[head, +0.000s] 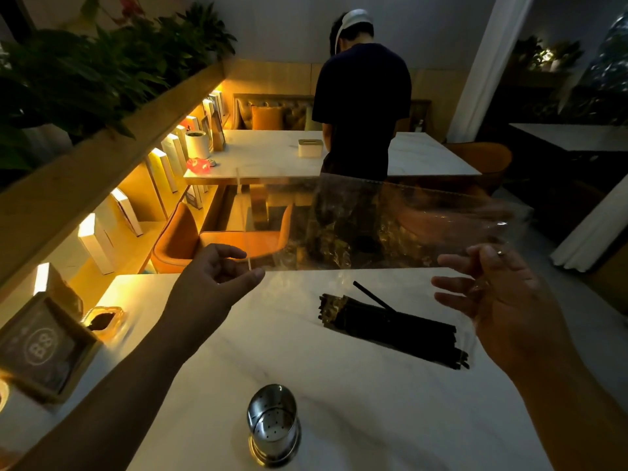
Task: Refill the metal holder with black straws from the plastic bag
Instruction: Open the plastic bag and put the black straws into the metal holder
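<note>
A clear plastic bag (pixel 373 226) is stretched flat in the air above the white marble table (pixel 339 385). My left hand (pixel 217 277) pinches its left edge between thumb and forefinger. My right hand (pixel 492 294) grips its right end, fingers curled. Under the bag a heap of black straws (pixel 397 326) lies on the table, one straw sticking up at an angle. The metal holder (pixel 273 424), a perforated steel cup, stands upright and looks empty near the table's front edge.
A wooden framed sign (pixel 44 348) and a small amber dish (pixel 103 321) sit at the table's left. An orange chair (pixel 217 239) stands beyond the table. A person in a dark shirt (pixel 362 107) stands at the far table.
</note>
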{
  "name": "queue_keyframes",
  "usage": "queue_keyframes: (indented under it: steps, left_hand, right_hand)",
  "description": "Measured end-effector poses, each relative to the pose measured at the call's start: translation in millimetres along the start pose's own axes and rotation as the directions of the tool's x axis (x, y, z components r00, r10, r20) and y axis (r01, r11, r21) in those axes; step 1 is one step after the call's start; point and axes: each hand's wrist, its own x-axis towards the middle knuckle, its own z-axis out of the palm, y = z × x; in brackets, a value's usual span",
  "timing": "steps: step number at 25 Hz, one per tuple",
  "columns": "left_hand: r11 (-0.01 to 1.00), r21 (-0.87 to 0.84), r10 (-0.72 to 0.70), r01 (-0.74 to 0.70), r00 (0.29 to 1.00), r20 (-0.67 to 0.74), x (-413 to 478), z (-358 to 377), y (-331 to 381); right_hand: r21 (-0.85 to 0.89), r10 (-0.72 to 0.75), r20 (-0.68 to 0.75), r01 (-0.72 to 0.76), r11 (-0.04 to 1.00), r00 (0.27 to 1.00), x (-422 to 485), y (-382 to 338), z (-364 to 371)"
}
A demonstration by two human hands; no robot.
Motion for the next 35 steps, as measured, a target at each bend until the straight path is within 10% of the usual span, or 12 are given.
queue_keyframes:
  steps: [18,35]
  left_hand:
    - [0.981,-0.168,-0.020,0.094,0.918,0.395,-12.0,3.9,3.7]
    - [0.903,-0.186,-0.338,0.388,0.907,0.250,-112.2,29.3,-129.4]
  right_hand:
    - [-0.148,0.041,-0.061,-0.049,0.988,0.997,-0.7,12.2,-6.2]
    - [-0.484,0.115,-0.001,-0.101,0.869,0.993,-37.1,83.2,-6.6]
